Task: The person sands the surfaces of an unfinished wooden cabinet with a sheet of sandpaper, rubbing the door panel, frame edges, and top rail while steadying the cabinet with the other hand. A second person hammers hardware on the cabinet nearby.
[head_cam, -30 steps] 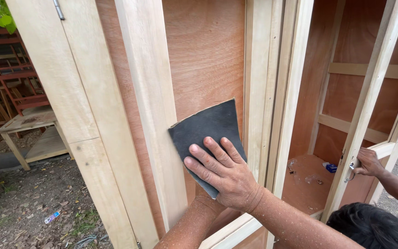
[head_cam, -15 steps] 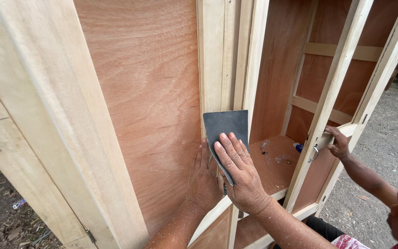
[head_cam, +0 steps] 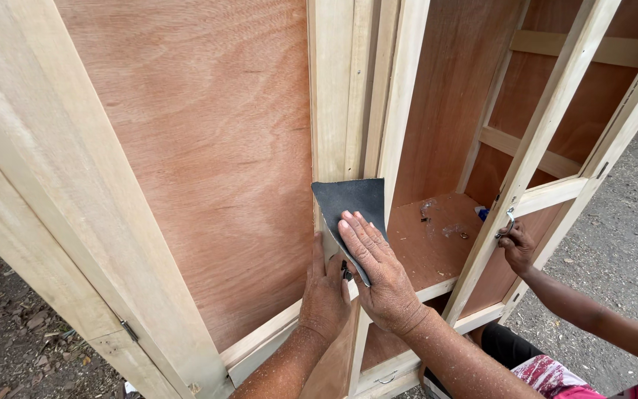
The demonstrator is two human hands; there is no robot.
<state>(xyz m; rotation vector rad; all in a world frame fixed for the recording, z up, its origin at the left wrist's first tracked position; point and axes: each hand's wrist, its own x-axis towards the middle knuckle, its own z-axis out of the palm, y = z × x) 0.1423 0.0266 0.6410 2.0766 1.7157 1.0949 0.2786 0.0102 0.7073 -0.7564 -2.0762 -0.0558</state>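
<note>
My right hand (head_cam: 379,270) presses a dark grey sheet of sandpaper (head_cam: 352,204) flat against the pale upright frame post (head_cam: 334,111) of an unfinished wooden cabinet. My left hand (head_cam: 325,292) lies just left of it, fingers up, braced on the same post beside the reddish plywood panel (head_cam: 208,170). Both forearms are dusted with sawdust. The lower edge of the sandpaper is hidden under my right fingers.
An open cabinet door (head_cam: 46,185) stands at the left. Another person's hand (head_cam: 517,247) at the right works a small metal fitting on a second door frame (head_cam: 548,140). Small items lie on the inner shelf (head_cam: 437,244). Gravel ground lies to the right.
The view has swung right along the cabinet. My right hand with the sandpaper has gone from the left panel's frame to the middle post, and my left hand has come up beside it.
</note>
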